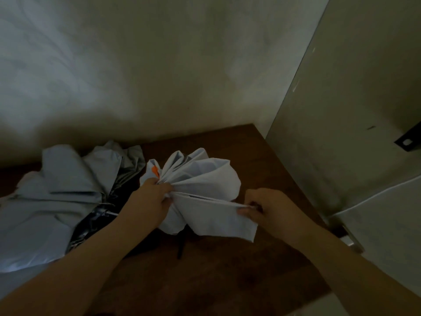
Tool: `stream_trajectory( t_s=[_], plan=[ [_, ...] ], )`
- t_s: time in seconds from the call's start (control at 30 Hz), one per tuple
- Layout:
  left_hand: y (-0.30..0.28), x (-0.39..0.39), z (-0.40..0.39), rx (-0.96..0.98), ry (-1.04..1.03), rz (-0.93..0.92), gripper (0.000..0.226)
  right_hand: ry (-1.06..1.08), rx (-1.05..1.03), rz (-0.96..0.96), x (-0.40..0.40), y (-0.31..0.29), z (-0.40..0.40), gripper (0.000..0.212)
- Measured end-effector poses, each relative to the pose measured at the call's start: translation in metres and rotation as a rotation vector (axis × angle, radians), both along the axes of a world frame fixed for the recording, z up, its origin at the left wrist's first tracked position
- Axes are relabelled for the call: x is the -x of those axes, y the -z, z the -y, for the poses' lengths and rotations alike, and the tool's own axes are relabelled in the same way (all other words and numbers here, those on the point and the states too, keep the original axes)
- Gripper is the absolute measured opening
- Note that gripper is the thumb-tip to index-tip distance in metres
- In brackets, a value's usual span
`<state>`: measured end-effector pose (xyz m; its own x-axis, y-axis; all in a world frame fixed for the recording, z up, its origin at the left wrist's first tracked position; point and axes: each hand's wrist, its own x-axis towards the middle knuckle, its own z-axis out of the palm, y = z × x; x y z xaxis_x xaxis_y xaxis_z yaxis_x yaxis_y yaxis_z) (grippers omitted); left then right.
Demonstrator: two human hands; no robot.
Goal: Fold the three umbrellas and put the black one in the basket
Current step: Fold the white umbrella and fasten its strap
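two umbrellas (200,179) (57,201), two hands (150,199) (271,210), one table (216,270)

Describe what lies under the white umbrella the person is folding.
Under the white umbrella shows brown tabletop and a dark strap or handle end. The fabric covers the rest, and both hands, left and right, grip it.

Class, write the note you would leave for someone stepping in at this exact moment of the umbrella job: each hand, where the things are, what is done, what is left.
Left hand: grips the gathered cloth of the white umbrella.
Right hand: pinches the outer edge of one panel, pulled out taut.
Things: the white umbrella is on the brown table. A grey umbrella lies loose to its left, dark cloth showing under it. No basket is in view.
Done: the white one is collapsed, its pleats partly gathered.
Left: finish pleating and wrapping it, fold the others, then put the black one in the basket.
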<state>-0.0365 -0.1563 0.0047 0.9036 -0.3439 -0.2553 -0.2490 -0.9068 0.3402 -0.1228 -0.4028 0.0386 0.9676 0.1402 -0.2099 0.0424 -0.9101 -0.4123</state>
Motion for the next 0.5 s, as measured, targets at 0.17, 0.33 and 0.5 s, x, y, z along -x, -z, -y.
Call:
stream_trajectory(
  t_s=[0.17, 0.33, 0.5],
  plan=[
    [0.005, -0.005, -0.002, 0.001, -0.041, -0.008, 0.031, -0.181, -0.081, -0.239, 0.028, -0.005, -0.033, 0.020],
    [0.003, -0.005, -0.001, -0.006, -0.038, -0.017, 0.032, 0.017, -0.044, -0.075, 0.022, 0.006, -0.047, 0.024],
    [0.000, -0.003, -0.003, 0.006, -0.009, -0.008, 0.035, -0.065, 0.029, -0.057, 0.004, 0.000, -0.031, 0.018]
  ],
)
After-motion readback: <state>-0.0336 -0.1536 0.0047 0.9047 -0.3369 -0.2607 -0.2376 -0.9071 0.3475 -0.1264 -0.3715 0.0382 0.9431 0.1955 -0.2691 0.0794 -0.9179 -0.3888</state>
